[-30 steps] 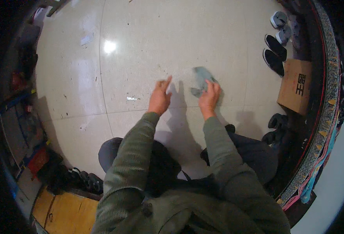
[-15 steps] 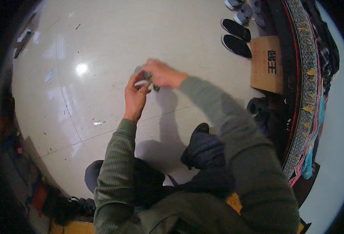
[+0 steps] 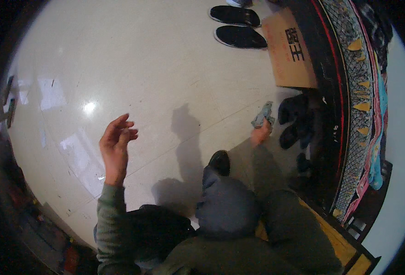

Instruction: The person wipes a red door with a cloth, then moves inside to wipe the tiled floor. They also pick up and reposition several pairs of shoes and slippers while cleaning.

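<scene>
My right hand (image 3: 260,134) reaches out to the right, low over the pale tiled floor (image 3: 166,78), and grips a small crumpled grey-blue cloth (image 3: 263,115). The cloth hangs close to a dark shoe (image 3: 295,120). My left hand (image 3: 115,144) is raised over the floor at the left, fingers loosely curled and apart, with nothing in it. Both arms wear olive-green sleeves. My bent knee in dark trousers (image 3: 227,201) and a black shoe tip (image 3: 220,162) lie between the two arms.
A pair of black shoes (image 3: 237,26) stands at the top, beside a flat brown cardboard box (image 3: 288,50). More dark footwear (image 3: 303,162) lies along the right. A patterned, colourful fabric edge (image 3: 363,105) curves down the right side. A wooden surface (image 3: 340,238) shows at lower right.
The two hands were together on the cloth in front of me. Now the right hand has swung far right with the cloth, and the left hand has let go and lifted, empty.
</scene>
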A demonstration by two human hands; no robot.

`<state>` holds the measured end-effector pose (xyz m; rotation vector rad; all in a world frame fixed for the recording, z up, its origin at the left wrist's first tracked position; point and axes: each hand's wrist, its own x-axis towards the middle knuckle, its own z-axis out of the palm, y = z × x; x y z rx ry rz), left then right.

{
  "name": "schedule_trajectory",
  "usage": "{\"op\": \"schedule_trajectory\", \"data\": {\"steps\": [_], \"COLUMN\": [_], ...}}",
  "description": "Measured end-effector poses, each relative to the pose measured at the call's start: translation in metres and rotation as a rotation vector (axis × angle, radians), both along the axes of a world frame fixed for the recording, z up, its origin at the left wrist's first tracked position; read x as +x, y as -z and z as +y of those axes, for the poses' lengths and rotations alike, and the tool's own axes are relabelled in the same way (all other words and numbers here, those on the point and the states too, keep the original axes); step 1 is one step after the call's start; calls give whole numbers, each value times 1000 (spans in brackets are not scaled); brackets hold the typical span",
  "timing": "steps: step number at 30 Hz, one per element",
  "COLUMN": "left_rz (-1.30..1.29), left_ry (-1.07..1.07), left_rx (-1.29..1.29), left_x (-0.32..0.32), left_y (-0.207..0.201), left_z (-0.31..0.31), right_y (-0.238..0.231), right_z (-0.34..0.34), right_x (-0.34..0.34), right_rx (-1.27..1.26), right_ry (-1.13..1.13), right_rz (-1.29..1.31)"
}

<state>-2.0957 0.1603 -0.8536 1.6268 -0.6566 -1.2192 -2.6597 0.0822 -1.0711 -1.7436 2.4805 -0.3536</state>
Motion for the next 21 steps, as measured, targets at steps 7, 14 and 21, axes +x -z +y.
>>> {"op": "schedule_trajectory", "data": {"steps": [7,14,21], "left_rz": [-97,-117,-124], "left_ry": [122,104,-34], "left_rx": [79,191,136], "left_x": [0,16,32], "left_y": [-37,-13,-4], "left_z": [5,16,13], "right_y": [18,-60,31], "right_z": [46,35,155], "right_x": [229,124,-24], "right_rx": [29,-328,-127], "right_ry": [-873,-528,233], "right_rz": [-492,-548,-182]}}
